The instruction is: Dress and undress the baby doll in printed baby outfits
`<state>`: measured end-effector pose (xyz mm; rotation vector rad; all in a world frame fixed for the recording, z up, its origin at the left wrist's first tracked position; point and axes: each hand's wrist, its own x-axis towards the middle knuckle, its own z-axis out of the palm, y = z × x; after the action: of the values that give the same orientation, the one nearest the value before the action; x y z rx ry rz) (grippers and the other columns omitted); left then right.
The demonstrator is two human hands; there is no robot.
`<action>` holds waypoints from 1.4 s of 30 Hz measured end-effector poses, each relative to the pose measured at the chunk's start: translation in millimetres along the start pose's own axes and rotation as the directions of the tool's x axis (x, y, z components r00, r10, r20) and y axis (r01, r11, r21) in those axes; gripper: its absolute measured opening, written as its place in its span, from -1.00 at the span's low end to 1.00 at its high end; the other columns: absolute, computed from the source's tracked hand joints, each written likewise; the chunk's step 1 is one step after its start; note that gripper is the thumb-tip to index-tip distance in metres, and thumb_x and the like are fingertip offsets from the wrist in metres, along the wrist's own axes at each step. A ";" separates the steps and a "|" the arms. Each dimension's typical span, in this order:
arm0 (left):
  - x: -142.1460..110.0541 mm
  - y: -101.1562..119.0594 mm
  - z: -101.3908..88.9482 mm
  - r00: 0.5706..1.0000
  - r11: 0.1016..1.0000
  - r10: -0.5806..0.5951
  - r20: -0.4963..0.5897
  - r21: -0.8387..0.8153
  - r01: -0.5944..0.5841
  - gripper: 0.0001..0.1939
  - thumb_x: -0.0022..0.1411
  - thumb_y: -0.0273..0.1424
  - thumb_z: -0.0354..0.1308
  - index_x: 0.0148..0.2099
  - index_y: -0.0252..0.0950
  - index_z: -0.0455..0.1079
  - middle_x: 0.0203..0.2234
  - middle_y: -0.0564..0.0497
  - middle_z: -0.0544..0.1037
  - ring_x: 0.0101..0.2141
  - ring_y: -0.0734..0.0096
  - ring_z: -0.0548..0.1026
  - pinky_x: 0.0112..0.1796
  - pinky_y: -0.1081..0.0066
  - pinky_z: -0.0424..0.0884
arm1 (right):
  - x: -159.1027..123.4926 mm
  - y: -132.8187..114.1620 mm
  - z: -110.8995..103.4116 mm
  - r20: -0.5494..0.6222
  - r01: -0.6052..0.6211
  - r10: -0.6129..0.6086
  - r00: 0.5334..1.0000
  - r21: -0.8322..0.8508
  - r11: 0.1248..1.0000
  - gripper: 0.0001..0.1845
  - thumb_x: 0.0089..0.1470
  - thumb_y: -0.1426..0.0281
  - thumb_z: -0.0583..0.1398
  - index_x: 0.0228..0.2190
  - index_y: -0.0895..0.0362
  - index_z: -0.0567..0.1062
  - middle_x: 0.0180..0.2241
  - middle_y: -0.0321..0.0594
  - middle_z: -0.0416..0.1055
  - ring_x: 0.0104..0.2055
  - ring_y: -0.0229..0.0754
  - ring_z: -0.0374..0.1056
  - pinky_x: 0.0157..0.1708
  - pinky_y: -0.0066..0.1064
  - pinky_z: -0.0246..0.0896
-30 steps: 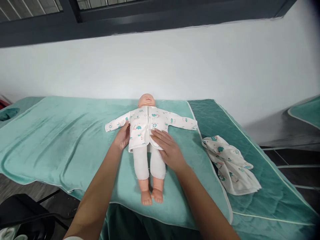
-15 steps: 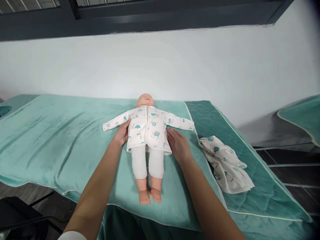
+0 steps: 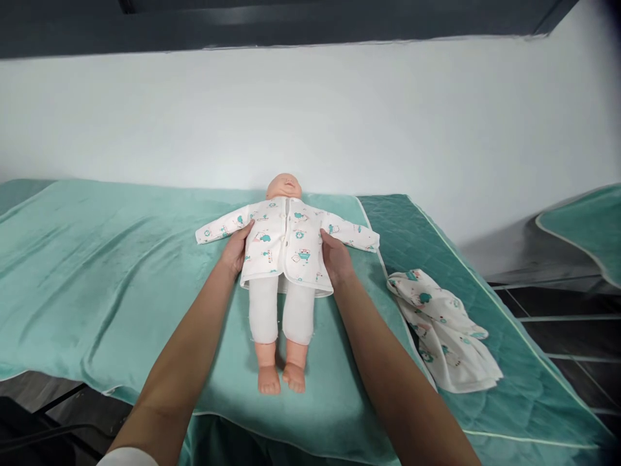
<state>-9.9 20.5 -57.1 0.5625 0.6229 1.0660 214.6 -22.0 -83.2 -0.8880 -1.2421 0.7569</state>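
A baby doll (image 3: 282, 310) lies on its back, head toward the wall and bare feet toward me. It wears a white printed jacket (image 3: 301, 236) with both sleeves spread outward; the front edges meet in the middle, and below it the legs are white to the shins. My left hand (image 3: 236, 249) grips the doll's side under the left sleeve, thumb on top. On the opposite side my right hand (image 3: 336, 257) holds the torso the same way, thumb on the jacket. The other fingers of both hands are hidden under or behind the doll.
A light green cover (image 3: 121, 259) spreads over the bed beneath the doll. Crumpled white printed clothing (image 3: 444, 333) lies to the right on a darker green quilted mat (image 3: 490, 304). Behind stands a white wall (image 3: 291, 110). A black object (image 3: 33, 430) is at lower left.
My right hand has closed from lying alongside the doll to gripping its side, thumb on top. The doll's torso and head have risen slightly, its legs shifting left. The view has tilted down a little.
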 end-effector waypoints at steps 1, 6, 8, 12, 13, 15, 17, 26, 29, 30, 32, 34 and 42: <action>2.4 0.1 0.7 1.000 1.000 -0.001 -0.002 -0.002 0.001 -0.55 0.26 -0.30 0.25 0.14 -0.40 0.43 -0.07 -0.23 0.64 -0.02 0.04 0.61 0.13 0.06 0.48 | 1.2 -0.5 -0.3 0.009 -0.058 0.057 0.998 0.052 0.997 -0.50 0.25 0.03 0.06 -0.10 0.15 0.52 -0.20 -0.11 0.60 -0.09 -0.03 0.51 0.09 -0.06 0.34; 6.0 6.2 -0.3 0.999 0.998 0.041 -0.002 -0.052 -0.041 -0.50 0.28 -0.21 0.23 0.18 -0.34 0.40 -0.01 -0.22 0.61 0.07 -0.03 0.55 0.16 0.00 0.44 | 3.9 -0.3 -8.3 0.072 -0.313 0.305 0.950 0.254 0.915 -0.53 0.15 0.04 0.16 -0.12 0.16 0.50 -0.19 -0.09 0.58 -0.03 0.01 0.48 0.10 -0.01 0.35; 5.5 13.7 -6.2 0.995 0.989 0.098 -0.035 -0.109 -0.101 -0.48 0.30 -0.12 0.17 0.17 -0.35 0.39 -0.01 -0.25 0.60 0.09 -0.06 0.53 0.15 -0.02 0.44 | 6.5 3.9 -18.1 0.083 -0.317 0.306 0.948 0.257 0.913 -0.60 0.17 0.07 0.15 -0.18 0.14 0.49 -0.22 -0.09 0.57 -0.02 -0.02 0.47 0.12 -0.03 0.33; 3.2 35.4 -26.3 0.959 0.947 0.229 -0.169 -0.187 -0.260 -0.55 0.37 -0.12 0.09 0.13 -0.32 0.35 -0.01 -0.24 0.59 0.10 0.08 0.53 0.11 0.04 0.49 | 14.1 11.0 -47.6 0.005 -0.292 0.307 0.952 0.326 0.899 -0.78 0.15 0.18 0.14 -0.31 0.08 0.42 -0.28 -0.12 0.54 -0.03 -0.08 0.46 0.13 -0.05 0.34; 2.2 40.9 -31.7 0.943 0.933 0.262 -0.206 -0.196 -0.302 -0.60 0.38 -0.15 0.08 0.11 -0.31 0.34 -0.01 -0.23 0.59 0.10 0.11 0.53 0.11 0.05 0.49 | 15.5 11.3 -55.7 -0.028 -0.280 0.309 0.951 0.355 0.892 -0.82 0.13 0.21 0.15 -0.33 0.07 0.40 -0.28 -0.13 0.53 -0.02 -0.08 0.46 0.13 -0.03 0.35; 0.0 51.1 -41.3 0.904 0.904 0.312 -0.292 -0.203 -0.377 -0.70 0.42 -0.21 0.05 0.05 -0.30 0.34 -0.06 -0.20 0.61 0.09 0.17 0.53 0.10 0.06 0.50 | 16.8 10.1 -71.2 -0.102 -0.252 0.324 0.940 0.429 0.867 -0.87 0.09 0.27 0.18 -0.35 0.07 0.39 -0.28 -0.15 0.53 -0.03 -0.09 0.46 0.13 0.00 0.35; -2.1 59.5 -48.4 0.868 0.886 0.335 -0.368 -0.190 -0.422 -0.77 0.45 -0.28 0.00 -0.01 -0.30 0.34 -0.11 -0.17 0.62 0.05 0.22 0.55 0.08 0.08 0.51 | 15.9 8.0 -83.9 -0.180 -0.226 0.360 0.916 0.508 0.831 -0.91 0.06 0.34 0.20 -0.37 0.07 0.39 -0.27 -0.16 0.52 -0.05 -0.10 0.46 0.13 -0.01 0.37; -15.3 65.9 -51.2 0.631 0.795 0.576 -0.520 0.174 -0.582 -0.91 0.41 -0.46 -0.01 -0.15 -0.31 0.32 -0.09 -0.11 0.54 0.05 0.38 0.51 0.12 0.29 0.43 | -22.7 -6.9 -80.7 -0.524 -0.122 0.263 0.810 0.287 0.950 -0.50 -0.04 0.37 0.31 -0.03 0.03 0.37 0.10 -0.17 0.39 0.20 -0.14 0.32 0.24 -0.10 0.24; -31.3 54.1 -39.6 0.435 0.631 0.765 -0.475 0.420 -0.652 -0.85 0.33 -0.47 0.13 -0.06 -0.21 0.34 0.07 0.02 0.44 0.21 0.49 0.33 0.27 0.42 0.20 | -58.4 -32.2 -50.2 -0.541 -0.059 0.004 0.841 -0.084 0.995 -0.28 0.05 0.31 0.33 0.21 0.00 0.24 0.33 -0.10 0.14 0.39 -0.07 0.07 0.37 0.04 -0.04; -38.6 48.4 -33.2 0.389 0.556 0.829 -0.401 0.523 -0.646 -0.81 0.31 -0.47 0.16 -0.03 -0.19 0.36 0.09 0.03 0.42 0.23 0.48 0.30 0.29 0.42 0.14 | -71.1 -42.5 -39.0 -0.431 -0.034 -0.055 0.901 -0.198 0.980 -0.31 0.12 0.30 0.30 0.23 -0.03 0.24 0.35 -0.12 0.12 0.40 -0.05 0.06 0.37 0.06 -0.02; -55.4 35.1 -18.1 0.422 0.440 0.884 -0.202 0.667 -0.602 -0.80 0.28 -0.44 0.19 -0.04 -0.19 0.42 0.04 0.01 0.46 0.17 0.39 0.36 0.29 0.36 0.14 | -92.6 -61.7 -19.8 -0.148 0.089 -0.159 0.976 -0.398 0.913 -0.39 0.19 0.33 0.26 0.24 -0.06 0.27 0.32 -0.13 0.17 0.37 -0.03 0.11 0.33 0.05 0.05; -74.3 20.9 -2.6 0.597 0.450 0.802 -0.034 0.691 -0.566 -0.84 0.26 -0.38 0.21 -0.09 -0.20 0.49 -0.05 -0.02 0.52 0.09 0.29 0.43 0.25 0.29 0.21 | -105.0 -74.4 -7.6 0.067 0.232 -0.233 0.970 -0.540 0.809 -0.51 0.21 0.36 0.24 0.17 -0.05 0.37 0.24 -0.12 0.28 0.28 0.00 0.21 0.28 0.03 0.15; -118.3 -11.7 22.4 0.809 0.329 0.489 0.325 0.790 -0.517 -0.47 -0.14 -0.52 0.46 -0.05 -0.09 0.55 0.11 -0.07 0.44 0.22 -0.01 0.28 0.34 0.04 0.06 | -93.1 -69.7 0.5 0.183 0.341 -0.298 0.937 -0.667 0.663 -0.74 0.22 0.25 0.25 -0.06 -0.02 0.54 -0.10 -0.09 0.44 -0.06 -0.02 0.39 -0.06 -0.12 0.38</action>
<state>-28.0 -95.2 -26.8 1.7782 0.9940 1.2826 198.5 -135.7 -64.4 -1.2012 -1.7240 -0.0069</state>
